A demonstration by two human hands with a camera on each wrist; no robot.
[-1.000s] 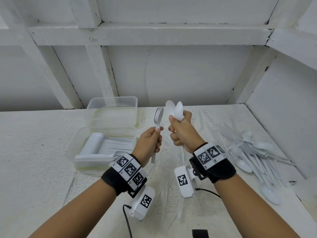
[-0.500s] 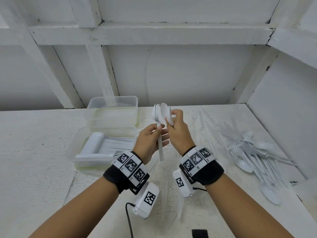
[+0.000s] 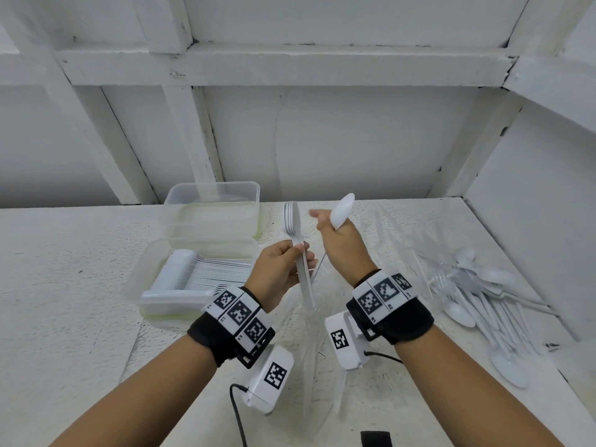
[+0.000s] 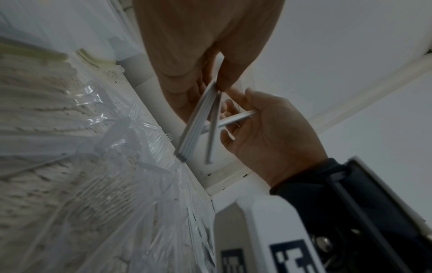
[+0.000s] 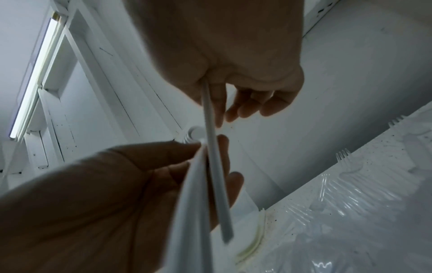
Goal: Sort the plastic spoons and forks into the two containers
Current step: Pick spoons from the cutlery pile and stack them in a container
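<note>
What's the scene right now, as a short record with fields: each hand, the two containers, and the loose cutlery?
left hand: grips a stack of forks, tines up
right hand: holds a spoon, bowl up
near container: holds stacked spoons
far container: contents unclear
loose pile: spoons and forks on the table's right side

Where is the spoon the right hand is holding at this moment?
In the head view the spoon is held up above the table in the right hand, bowl upward, just right of the stack of forks in the left hand.
</note>
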